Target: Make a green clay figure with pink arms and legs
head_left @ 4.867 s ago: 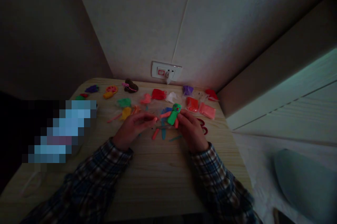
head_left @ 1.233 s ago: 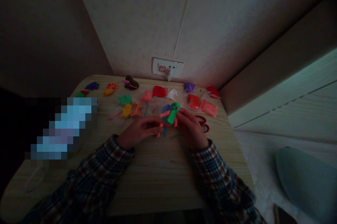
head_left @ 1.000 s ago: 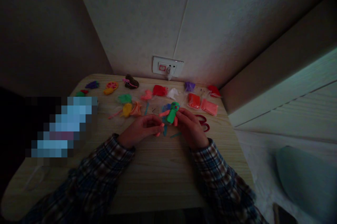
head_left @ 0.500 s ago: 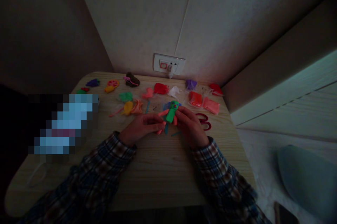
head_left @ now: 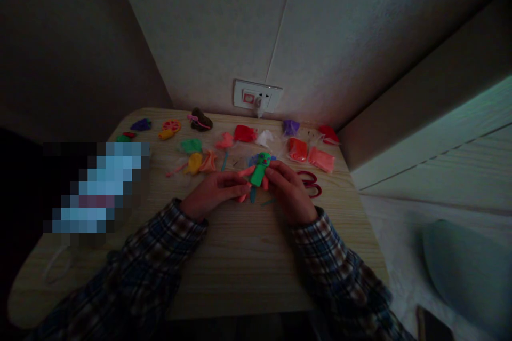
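A green clay figure [head_left: 258,174] with a small face and pink limbs is held up over the table, gripped at its side by my right hand [head_left: 293,194]. My left hand [head_left: 216,192] is closed, thumb against fingers, on a pink clay piece [head_left: 242,196] beside the figure; whether that piece joins the figure I cannot tell. Partly hidden behind the figure lies something blue [head_left: 253,160]. Below it shows a blue-green modelling tool [head_left: 252,195]. Red-handled scissors [head_left: 312,183] lie just right of my right hand, their blades hidden.
Several bags of coloured clay, among them red [head_left: 245,133], orange [head_left: 297,149] and yellow [head_left: 194,163], lie along the wooden table's [head_left: 240,266] back half. Finished-looking clay pieces, including a brown one [head_left: 200,120], sit back left. A blurred-out screen [head_left: 98,189] stands left. A wall socket [head_left: 257,97] is behind.
The green figure has shifted and tilted very slightly between my hands. Both hands keep their hold, and the things on the table stay where they were.
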`<state>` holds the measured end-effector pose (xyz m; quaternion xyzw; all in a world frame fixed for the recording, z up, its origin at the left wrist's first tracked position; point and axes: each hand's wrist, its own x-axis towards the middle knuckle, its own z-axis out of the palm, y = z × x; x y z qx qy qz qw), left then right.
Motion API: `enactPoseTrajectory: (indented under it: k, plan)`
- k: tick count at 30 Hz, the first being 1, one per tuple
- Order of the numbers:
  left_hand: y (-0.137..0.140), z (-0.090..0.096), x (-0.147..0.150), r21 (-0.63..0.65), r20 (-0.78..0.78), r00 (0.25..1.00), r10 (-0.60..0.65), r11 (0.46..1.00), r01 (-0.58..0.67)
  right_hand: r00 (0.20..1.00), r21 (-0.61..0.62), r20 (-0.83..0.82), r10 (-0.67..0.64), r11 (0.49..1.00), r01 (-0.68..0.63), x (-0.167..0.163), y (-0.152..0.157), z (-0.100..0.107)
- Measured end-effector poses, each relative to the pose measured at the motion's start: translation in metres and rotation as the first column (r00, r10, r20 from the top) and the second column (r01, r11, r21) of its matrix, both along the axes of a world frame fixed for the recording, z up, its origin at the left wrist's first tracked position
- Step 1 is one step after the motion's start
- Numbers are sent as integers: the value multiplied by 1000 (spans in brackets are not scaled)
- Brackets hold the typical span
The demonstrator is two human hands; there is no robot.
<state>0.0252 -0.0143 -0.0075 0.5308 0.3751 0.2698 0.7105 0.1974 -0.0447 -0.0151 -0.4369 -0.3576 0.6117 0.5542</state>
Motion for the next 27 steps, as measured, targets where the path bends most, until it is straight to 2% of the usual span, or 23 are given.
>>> enactPoseTrajectory:
  k: [10,20,25,27]
  plan:
    - [1,-2,0,6,2,1000,-13,1000,13,996,115,88,-7,993,-3,-2,0,5]
    - [1,1,-3,20,-18,1000,-19,1000,20,985,101,173,-6,995,-12,-1,-1,8]
    - [4,0,-5,-65,26,1000,3,998,-1,986,99,166,-4,995,-13,0,0,7]
    - [4,0,-4,-60,37,999,2,998,1,986,95,168,21,995,-38,-1,-1,7]
